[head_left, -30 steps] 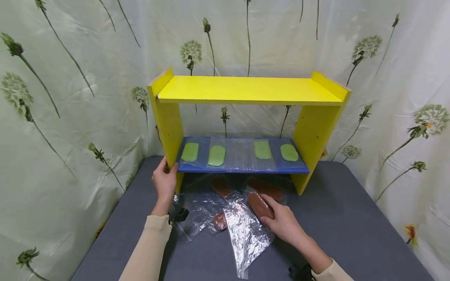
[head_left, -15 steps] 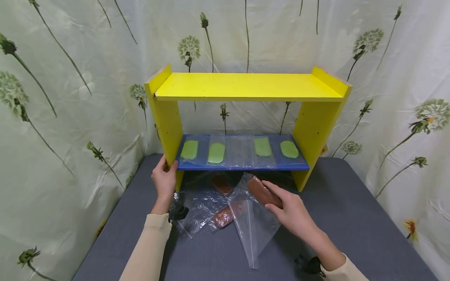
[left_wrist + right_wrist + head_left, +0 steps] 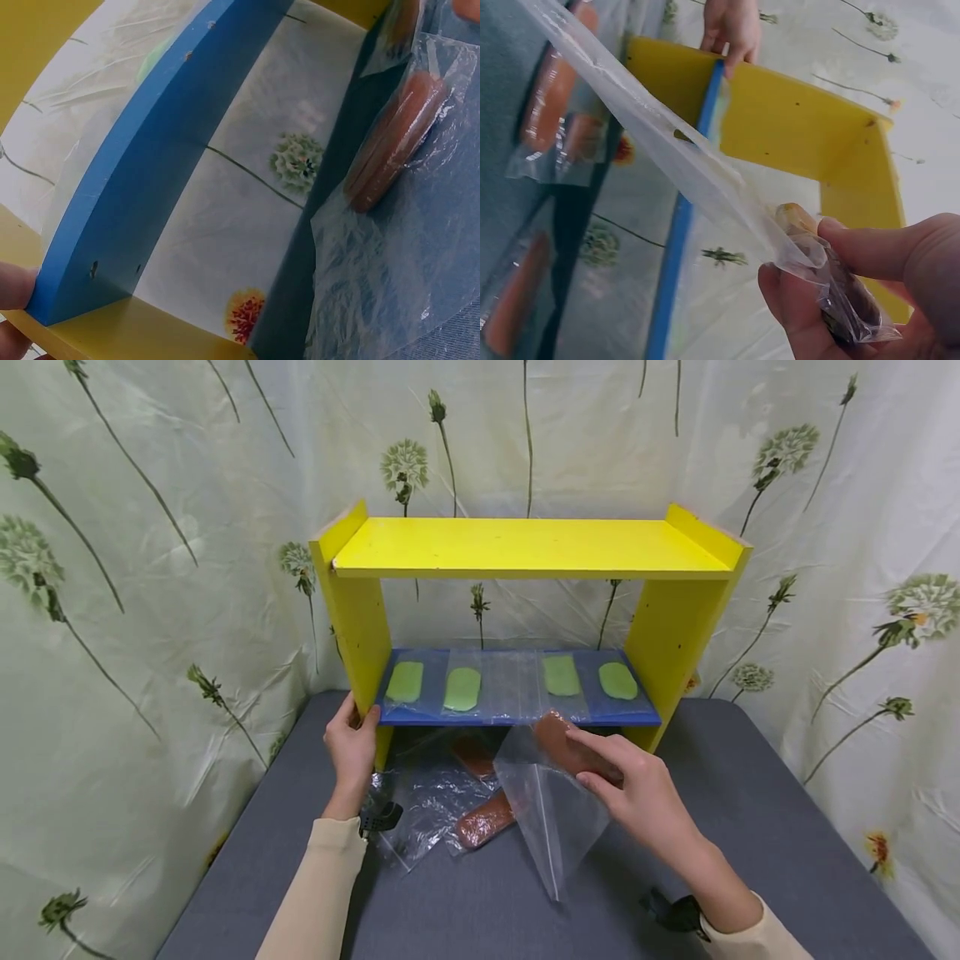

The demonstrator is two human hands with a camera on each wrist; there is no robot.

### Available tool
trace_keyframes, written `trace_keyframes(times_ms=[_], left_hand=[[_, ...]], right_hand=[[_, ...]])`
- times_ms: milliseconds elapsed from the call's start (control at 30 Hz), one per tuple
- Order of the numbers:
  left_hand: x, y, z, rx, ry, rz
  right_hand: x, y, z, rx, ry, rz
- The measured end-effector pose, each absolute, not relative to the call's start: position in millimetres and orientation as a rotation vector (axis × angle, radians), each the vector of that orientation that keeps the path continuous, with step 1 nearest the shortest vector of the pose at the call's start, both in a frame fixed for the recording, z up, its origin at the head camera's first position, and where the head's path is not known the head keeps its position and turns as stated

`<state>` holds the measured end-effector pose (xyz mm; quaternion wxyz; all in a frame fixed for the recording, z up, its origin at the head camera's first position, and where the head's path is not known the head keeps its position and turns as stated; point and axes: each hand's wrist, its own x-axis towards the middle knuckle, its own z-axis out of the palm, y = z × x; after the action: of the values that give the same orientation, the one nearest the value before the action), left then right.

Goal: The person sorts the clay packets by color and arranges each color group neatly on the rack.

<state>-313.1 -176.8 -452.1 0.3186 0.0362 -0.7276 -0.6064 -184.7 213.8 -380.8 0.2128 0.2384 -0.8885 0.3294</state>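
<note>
My left hand [image 3: 351, 747] grips the front edge of the yellow shelf unit's left side panel [image 3: 352, 643], right by the end of its blue lower shelf [image 3: 517, 723]. In my right hand [image 3: 645, 785] is a reddish-brown, rounded bar in a clear zip bag [image 3: 555, 735], pinched between thumb and fingers. It is raised in front of the blue shelf's edge, and the bag's loose part [image 3: 551, 827] hangs down toward me. The right wrist view shows the thumb [image 3: 862, 244] pressing the bagged bar [image 3: 847, 296] from one side, fingers from the other.
Several more bagged brown bars lie on the grey tabletop, one in front [image 3: 483, 821] and another under the shelf [image 3: 472, 756]. Flat green pieces in clear bags, such as the rightmost green piece [image 3: 618, 681], lie along the blue shelf. A floral curtain [image 3: 150, 610] hangs behind.
My right hand has lifted the bagged brown bar off the pile, up and slightly right, uncovering more of the bar below. My left hand keeps its grip on the side panel.
</note>
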Motion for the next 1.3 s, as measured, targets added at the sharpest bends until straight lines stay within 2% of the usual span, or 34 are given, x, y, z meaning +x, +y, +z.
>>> trace_keyframes(times_ms=[833,1300], left_hand=[[-316.7,-178.5,-451.8,0.083,-1.920,-1.559],[-312.9,-177.8,-455.3,0.061,-1.918,-1.561]], right_hand=[[-197.6,224.2,-284.8,0.795,-2.190,0.783],[-215.7,224.2,-223.6,0.748,-1.977,0.782]])
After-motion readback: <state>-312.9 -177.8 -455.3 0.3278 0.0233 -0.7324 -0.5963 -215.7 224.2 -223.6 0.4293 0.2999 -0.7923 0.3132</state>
